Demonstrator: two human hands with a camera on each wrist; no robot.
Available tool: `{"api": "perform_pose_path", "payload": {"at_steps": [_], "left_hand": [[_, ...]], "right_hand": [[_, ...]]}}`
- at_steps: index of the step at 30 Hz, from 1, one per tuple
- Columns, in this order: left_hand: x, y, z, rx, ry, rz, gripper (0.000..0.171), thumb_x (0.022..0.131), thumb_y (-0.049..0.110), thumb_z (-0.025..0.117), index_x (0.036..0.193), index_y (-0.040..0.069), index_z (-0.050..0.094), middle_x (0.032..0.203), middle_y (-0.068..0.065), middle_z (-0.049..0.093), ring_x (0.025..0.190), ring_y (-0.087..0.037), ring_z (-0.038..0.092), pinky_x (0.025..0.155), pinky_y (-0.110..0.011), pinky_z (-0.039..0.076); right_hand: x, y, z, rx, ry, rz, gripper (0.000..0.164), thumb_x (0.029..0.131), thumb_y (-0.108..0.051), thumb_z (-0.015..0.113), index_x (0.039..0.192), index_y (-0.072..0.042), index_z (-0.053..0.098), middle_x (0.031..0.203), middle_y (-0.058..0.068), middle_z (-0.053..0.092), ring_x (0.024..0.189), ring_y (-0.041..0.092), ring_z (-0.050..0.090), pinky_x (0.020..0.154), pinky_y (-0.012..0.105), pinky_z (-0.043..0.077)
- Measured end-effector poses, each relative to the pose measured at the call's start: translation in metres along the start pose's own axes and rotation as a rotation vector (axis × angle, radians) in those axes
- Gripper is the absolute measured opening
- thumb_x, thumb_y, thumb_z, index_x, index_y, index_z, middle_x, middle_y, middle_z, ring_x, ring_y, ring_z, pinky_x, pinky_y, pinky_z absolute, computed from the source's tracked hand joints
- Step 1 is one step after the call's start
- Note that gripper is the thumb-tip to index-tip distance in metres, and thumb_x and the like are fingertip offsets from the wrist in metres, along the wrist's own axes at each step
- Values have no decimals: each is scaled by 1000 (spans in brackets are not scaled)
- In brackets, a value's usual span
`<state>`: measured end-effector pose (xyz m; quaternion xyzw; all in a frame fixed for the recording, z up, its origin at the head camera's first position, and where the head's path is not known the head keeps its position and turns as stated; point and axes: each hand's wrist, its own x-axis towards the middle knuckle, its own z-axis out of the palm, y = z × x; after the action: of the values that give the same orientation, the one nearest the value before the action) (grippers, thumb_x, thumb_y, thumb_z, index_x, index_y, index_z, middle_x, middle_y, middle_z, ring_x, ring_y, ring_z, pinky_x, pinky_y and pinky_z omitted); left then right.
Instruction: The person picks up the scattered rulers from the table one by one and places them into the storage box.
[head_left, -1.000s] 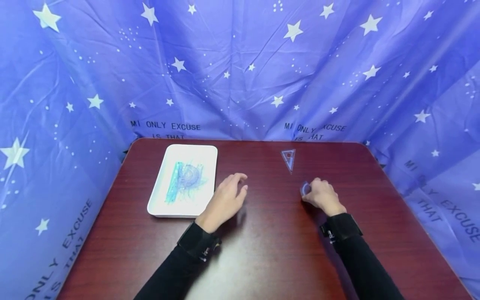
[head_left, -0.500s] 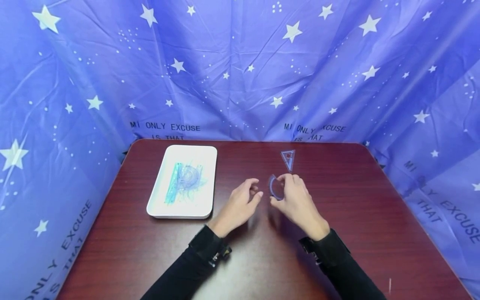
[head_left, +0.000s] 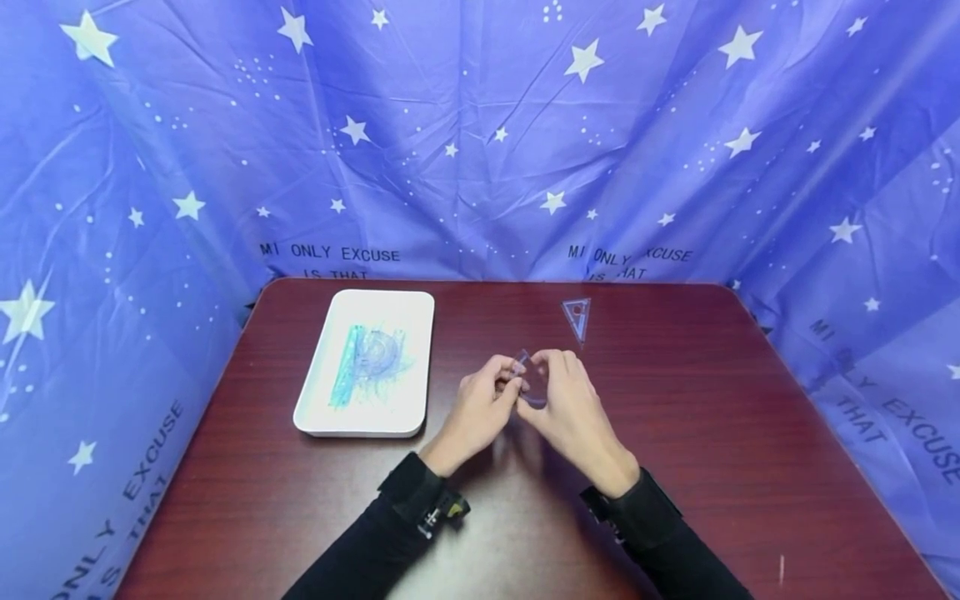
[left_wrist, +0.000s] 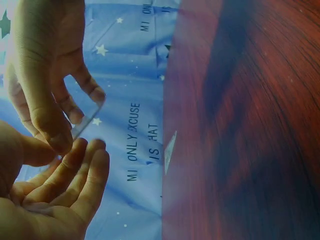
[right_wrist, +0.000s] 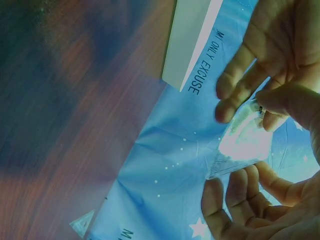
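Observation:
A clear protractor [right_wrist: 245, 140] is held up above the table between both hands. My right hand [head_left: 576, 408] spans it, the thumb at one end and fingertips at the other. At the thumb end, my left hand [head_left: 480, 408] pinches the corner with thumb and fingers; the left wrist view shows this left hand [left_wrist: 65, 195] close below the right hand [left_wrist: 47, 75]. A small clear set square [head_left: 577, 317] lies flat on the table beyond the right hand.
A white tray [head_left: 315, 417] stands left of the hands, with a teal ruler [head_left: 347, 367] and a round clear shape [head_left: 377, 354] showing in it. The brown table [head_left: 712, 375] meets a blue star-patterned curtain [head_left: 480, 167] at its back edge.
My right hand has carried the protractor leftward from the table's right side. My left hand has moved right to meet it and has taken hold of its end.

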<state>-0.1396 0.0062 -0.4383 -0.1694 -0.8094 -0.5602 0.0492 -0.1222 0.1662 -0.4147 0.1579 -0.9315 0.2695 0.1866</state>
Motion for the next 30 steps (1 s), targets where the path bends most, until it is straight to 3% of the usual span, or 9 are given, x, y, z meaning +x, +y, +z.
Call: {"api": "perform_pose_path", "payload": {"at_steps": [4,10,13,17,21,24,30], "left_hand": [[1,0,-3,9,2,-4,11,106,3,61,115,2,67,95,-11,80,84,-20,79,72,-20,61],[3,-1,-12,30,-20,27,12,106,1,60,117,1,67,90,-14,76,75,-23,76,66,-19,60],[3,-3,-18,104,-42,43,16,107,2,60,120,3,68,91,-12,75,78,-20,74,70,-24,60],[4,-8,-29,241,-56,57,20,106,3,61,123,7,70,99,-11,77,88,-19,71,82,-36,60],[6,-11,-49,324,-65,40,25,105,3,60,124,11,74,105,-10,74,93,-23,67,86,-44,58],[10,-14,-68,360,-80,-7,29,105,4,57,125,15,75,105,-11,70,92,-24,62,85,-45,56],[20,-27,-113,501,-76,-71,38,100,-2,53,125,12,77,102,-19,70,95,-33,61,86,-51,52]], "right_hand": [[0,1,-2,53,-2,-14,49,82,-5,89,123,2,62,106,16,64,99,30,63,84,45,56],[-4,8,-8,86,-6,-110,50,81,1,87,126,3,64,107,14,65,99,27,65,82,40,57],[-6,14,-13,71,-16,-135,48,83,0,87,126,2,65,110,14,66,101,26,65,83,40,57],[-11,26,-20,51,-54,-101,43,87,-2,85,126,0,67,114,14,66,104,26,64,86,42,57],[-15,40,-28,29,-109,-40,36,91,-3,82,125,-2,68,117,16,65,106,29,64,88,46,57],[-18,51,-35,12,-137,-3,33,93,-3,80,124,-3,68,118,17,65,109,32,66,89,48,57],[-24,72,-49,-23,-152,46,30,94,-4,79,122,-3,69,119,18,63,110,33,67,85,48,56]]}}
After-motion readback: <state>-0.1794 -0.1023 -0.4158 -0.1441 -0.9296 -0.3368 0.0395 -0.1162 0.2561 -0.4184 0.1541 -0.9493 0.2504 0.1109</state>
